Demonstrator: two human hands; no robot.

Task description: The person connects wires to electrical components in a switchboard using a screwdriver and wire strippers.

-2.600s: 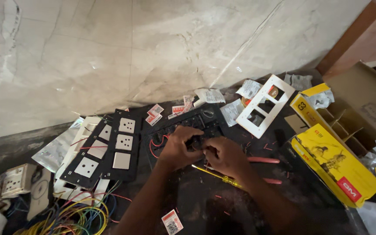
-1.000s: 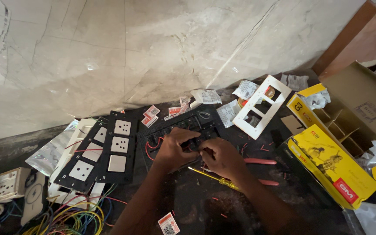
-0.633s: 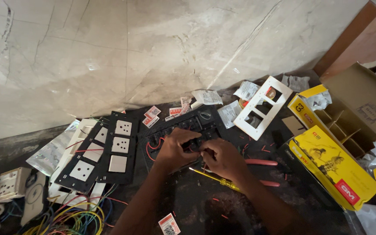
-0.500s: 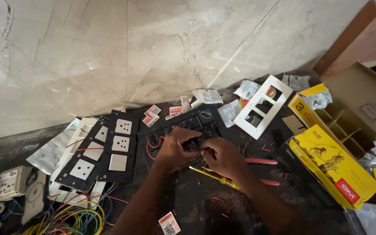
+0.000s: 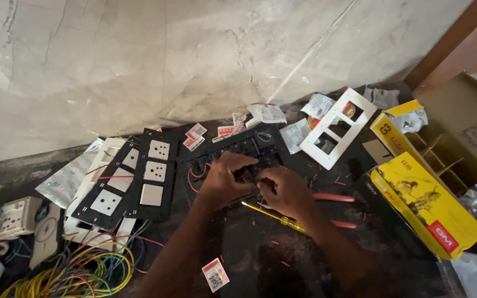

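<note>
My left hand [image 5: 223, 177] and my right hand [image 5: 286, 190] meet over a black switch plate [image 5: 237, 148] lying on the dark floor, with red wires [image 5: 195, 174] running at its left side. Both hands' fingers press on a small black module [image 5: 248, 173] in the middle of the plate. What exactly the right fingertips pinch is hidden. A yellow-handled screwdriver [image 5: 274, 218] lies just under my right hand. Red-handled pliers [image 5: 333, 197] lie to its right.
Two black plates with white sockets [image 5: 132, 181] lie to the left, above a tangle of coloured wires [image 5: 70, 270]. A white frame [image 5: 337, 127] and an open yellow cardboard box [image 5: 426, 193] stand to the right. Small packets and labels are scattered along the marble wall [image 5: 194, 55].
The hands have stayed on the black plate with only small finger movements. The view has shifted slightly.
</note>
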